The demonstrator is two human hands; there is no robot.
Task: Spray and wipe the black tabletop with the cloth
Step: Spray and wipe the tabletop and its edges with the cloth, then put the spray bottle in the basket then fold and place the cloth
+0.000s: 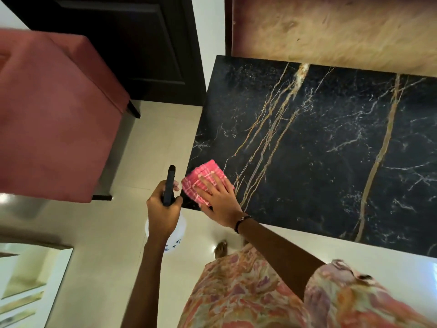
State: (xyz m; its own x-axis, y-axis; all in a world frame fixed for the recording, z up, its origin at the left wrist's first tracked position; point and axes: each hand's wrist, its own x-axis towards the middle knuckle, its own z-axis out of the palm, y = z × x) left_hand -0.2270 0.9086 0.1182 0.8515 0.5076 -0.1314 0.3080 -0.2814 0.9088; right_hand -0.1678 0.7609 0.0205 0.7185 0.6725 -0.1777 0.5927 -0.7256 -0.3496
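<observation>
The black tabletop (pixel 331 147) has gold and white marble veins and fills the right half of the view. A pink checked cloth (pixel 203 178) lies on its near left corner. My right hand (pixel 218 198) presses flat on the cloth with the fingers spread. My left hand (pixel 163 209) grips the black trigger head of a spray bottle (pixel 169 185) just off the table's left edge, over the floor. The bottle's white body (pixel 179 230) hangs below the hand, mostly hidden.
A pink upholstered chair (pixel 54 119) stands to the left, with a dark door (pixel 132 43) behind it. A brownish panel (pixel 331 27) rises behind the table. Pale floor tiles (pixel 94 233) lie between. My foot (pixel 221 248) is near the table's corner.
</observation>
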